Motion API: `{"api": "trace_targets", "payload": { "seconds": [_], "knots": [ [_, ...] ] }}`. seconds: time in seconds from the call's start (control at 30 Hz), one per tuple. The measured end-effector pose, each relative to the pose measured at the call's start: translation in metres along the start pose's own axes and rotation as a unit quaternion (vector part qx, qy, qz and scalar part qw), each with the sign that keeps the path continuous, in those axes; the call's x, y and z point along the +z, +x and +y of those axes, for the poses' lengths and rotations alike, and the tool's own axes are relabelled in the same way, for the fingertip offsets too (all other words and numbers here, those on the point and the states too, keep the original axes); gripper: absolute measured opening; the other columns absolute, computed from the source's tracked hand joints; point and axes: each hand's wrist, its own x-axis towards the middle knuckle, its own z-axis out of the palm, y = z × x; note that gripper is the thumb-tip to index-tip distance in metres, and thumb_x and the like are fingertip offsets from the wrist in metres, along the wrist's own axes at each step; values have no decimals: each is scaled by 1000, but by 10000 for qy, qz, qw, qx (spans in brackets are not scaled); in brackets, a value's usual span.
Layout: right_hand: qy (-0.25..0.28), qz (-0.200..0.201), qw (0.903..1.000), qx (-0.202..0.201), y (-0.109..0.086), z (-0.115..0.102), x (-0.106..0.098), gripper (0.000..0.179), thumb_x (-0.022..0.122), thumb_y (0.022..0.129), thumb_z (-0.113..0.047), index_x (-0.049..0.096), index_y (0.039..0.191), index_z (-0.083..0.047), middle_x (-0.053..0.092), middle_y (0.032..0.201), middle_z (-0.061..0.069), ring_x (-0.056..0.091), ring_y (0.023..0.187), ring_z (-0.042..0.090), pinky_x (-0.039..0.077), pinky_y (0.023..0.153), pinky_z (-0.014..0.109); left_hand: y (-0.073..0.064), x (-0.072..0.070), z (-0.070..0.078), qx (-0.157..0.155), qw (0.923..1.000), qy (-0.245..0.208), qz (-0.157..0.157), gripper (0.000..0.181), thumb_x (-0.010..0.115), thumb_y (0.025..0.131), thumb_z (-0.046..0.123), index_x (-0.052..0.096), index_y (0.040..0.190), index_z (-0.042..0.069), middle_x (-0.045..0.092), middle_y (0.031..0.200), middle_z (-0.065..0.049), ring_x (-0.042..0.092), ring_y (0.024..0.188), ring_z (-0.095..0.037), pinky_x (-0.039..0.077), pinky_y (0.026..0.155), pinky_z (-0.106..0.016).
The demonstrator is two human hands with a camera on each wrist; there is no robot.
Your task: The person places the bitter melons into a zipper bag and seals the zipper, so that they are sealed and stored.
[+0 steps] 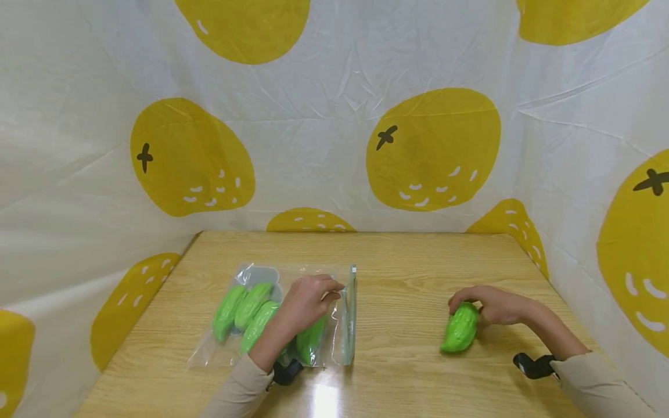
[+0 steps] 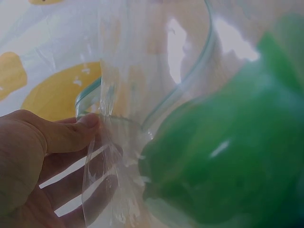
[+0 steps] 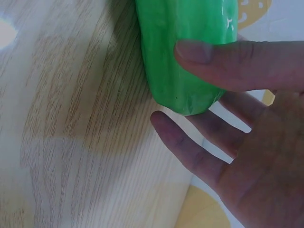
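Observation:
A clear zip-top bag lies on the table left of centre, its zip edge to the right. Several green, bumpy bitter melons are inside it. My left hand pinches the bag's film beside the zip; in the left wrist view the thumb presses the film and the mouth gapes. Over on the right, my right hand grips another bitter melon, pointed end toward me. The right wrist view has the thumb across this melon, with fingers behind. Whether it touches the table, I cannot tell.
The wooden table carries the bag and is bordered at the back and sides by a white curtain printed with yellow fruit. A black wrist strap shows by the right forearm, another by the left.

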Motion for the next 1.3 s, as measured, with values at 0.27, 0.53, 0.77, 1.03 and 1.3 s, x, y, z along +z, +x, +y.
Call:
{"api": "trace_targets", "payload": {
  "seconds": [0.27, 0.53, 0.77, 1.03, 1.3],
  "knots": [
    [75, 48, 10000, -25, 2, 0, 0, 54, 66, 64, 17, 70, 109, -13, 69, 113, 9, 57, 100, 7, 51, 80, 25, -1, 0, 0, -20, 10000, 3, 4, 14, 80, 89, 14, 82, 103, 17, 77, 90, 6, 72, 79, -10, 59, 71, -29],
    [19, 189, 9997, -152, 2, -4, -2, 53, 68, 65, 15, 69, 110, -14, 69, 110, 5, 58, 98, 7, 52, 80, 25, 0, 0, 0, -36, 10000, -21, 12, 14, 80, 89, 14, 82, 103, 17, 78, 91, 6, 73, 80, -10, 59, 72, -29],
    [216, 187, 9995, -136, 6, -12, -3, 48, 72, 71, 11, 66, 113, -11, 69, 113, 8, 58, 97, 7, 55, 78, 28, 0, 0, 0, -74, 10000, 30, -16, 14, 80, 89, 14, 82, 103, 17, 78, 91, 6, 73, 79, -10, 59, 72, -29],
    [130, 341, 9993, -102, 12, -23, -4, 40, 80, 82, -4, 64, 117, -10, 70, 115, 9, 60, 99, 9, 58, 79, 33, 0, -1, 0, -82, 10000, 0, -28, 15, 79, 89, 14, 82, 104, 17, 77, 90, 6, 73, 79, -11, 60, 72, -30],
    [126, 424, 9990, -85, 19, -33, -3, 39, 82, 86, -15, 64, 121, -13, 69, 118, 8, 63, 104, 11, 60, 81, 36, 0, 0, -1, -50, 10000, 36, 4, 15, 79, 90, 14, 82, 104, 17, 78, 91, 6, 73, 80, -11, 60, 72, -30]
  ]
}}
